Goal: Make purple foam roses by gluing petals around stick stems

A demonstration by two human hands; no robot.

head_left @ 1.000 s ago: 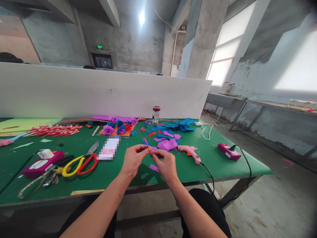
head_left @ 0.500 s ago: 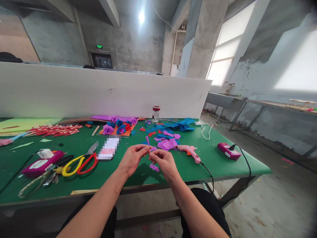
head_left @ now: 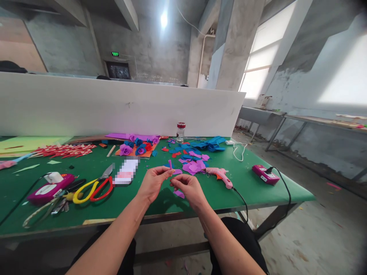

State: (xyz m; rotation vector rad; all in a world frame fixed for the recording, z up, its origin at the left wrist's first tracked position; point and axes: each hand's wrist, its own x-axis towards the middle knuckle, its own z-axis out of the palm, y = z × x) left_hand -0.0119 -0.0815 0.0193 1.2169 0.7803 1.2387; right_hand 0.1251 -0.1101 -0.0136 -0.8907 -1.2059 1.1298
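Between the thumb and fingers of my left hand (head_left: 154, 184) is a narrow purple paper piece (head_left: 170, 164), its tip pointing up. My right hand (head_left: 187, 188) is just to the right and slightly lower, its fingertips pinched together; whatever may be in them is too small to make out. Beneath the hands lies a loose purple petal (head_left: 179, 194). Cut purple petals (head_left: 193, 167) are piled behind my right hand, beside a pink glue gun (head_left: 220, 175). Finished paper roses (head_left: 140, 149) sit farther back on an orange sheet.
Scissors (head_left: 94, 191) with yellow and red handles lie left of my hands, near a purple power strip (head_left: 51, 189). A second power strip (head_left: 265, 174) is at the right. A glass jar (head_left: 180, 133) stands before the white partition (head_left: 114, 107). The glue gun's cord hangs over the table's front edge.
My hands have drawn slightly apart, the right one moving a little down. The purple piece in my left hand now sits a bit lower and shows less length.
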